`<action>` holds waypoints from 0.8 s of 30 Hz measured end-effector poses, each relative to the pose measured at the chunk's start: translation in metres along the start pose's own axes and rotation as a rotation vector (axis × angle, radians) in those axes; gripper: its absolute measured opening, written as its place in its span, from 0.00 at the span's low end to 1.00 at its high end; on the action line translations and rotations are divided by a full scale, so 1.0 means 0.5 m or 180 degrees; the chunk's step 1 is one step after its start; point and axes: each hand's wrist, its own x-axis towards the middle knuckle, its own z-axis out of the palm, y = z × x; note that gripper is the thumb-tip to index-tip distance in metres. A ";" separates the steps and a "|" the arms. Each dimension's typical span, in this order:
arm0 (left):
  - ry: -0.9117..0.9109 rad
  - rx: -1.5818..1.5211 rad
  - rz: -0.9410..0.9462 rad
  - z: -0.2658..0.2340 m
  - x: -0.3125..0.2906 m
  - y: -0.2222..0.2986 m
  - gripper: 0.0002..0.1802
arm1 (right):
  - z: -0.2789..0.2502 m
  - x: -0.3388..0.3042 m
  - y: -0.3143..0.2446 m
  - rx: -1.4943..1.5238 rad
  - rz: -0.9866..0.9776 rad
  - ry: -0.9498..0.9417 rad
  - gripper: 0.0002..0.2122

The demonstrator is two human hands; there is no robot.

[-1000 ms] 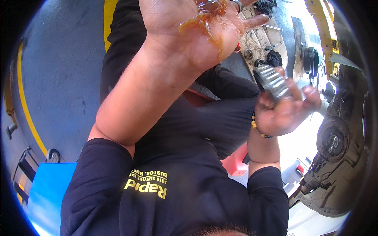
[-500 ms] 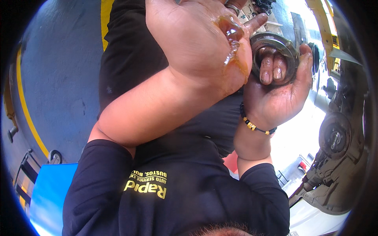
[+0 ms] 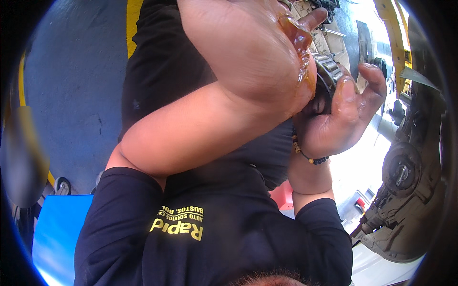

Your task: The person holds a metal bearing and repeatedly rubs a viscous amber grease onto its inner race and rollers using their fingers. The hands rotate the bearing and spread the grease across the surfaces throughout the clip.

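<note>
Roller bearing (image 3: 329,69), gripped by the right hand (image 3: 339,119), tilts its axis toward the spread left hand (image 3: 260,57).

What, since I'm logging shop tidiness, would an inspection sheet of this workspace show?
Surface: blue-grey floor with yellow line; stained pale board, partly hidden.
Job's things: metal roller bearing; amber grease.
Clutter: dark parts at the board's far end; red container.
Hands: left hand, grease on its palm; right hand, fingers holding the bearing; contact with left palm unclear.
Cables: nothing seen.
Surroundings: metal hub assembly at right; blue panel lower left.
</note>
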 end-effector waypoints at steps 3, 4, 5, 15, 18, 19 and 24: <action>0.0027 0.0028 0.0067 -0.003 0.009 -0.011 0.36 | -0.013 -0.002 0.002 -0.0324 -0.0396 -0.0239 0.22; 0.0028 0.0038 0.0080 -0.002 0.008 -0.011 0.36 | -0.018 -0.002 0.007 -0.0354 -0.0547 -0.0306 0.22; 0.0040 0.0048 0.0076 -0.002 0.008 -0.010 0.36 | -0.023 -0.002 0.013 -0.0384 -0.0697 -0.0375 0.21; 0.0621 -0.0028 -0.0742 0.025 0.057 0.031 0.35 | -0.100 -0.030 0.069 -0.0255 -0.0893 -0.0358 0.28; 0.0322 -0.0217 -0.1384 0.012 0.068 0.039 0.35 | -0.120 0.008 0.059 0.0880 -0.0350 -0.0403 0.23; 0.0283 -0.0185 -0.1544 0.021 0.063 0.046 0.35 | -0.113 0.025 0.052 0.1312 -0.0180 -0.0394 0.23; 0.0026 -0.0462 -0.2155 0.012 0.053 0.033 0.35 | -0.081 0.055 0.026 0.1787 0.0173 -0.0116 0.21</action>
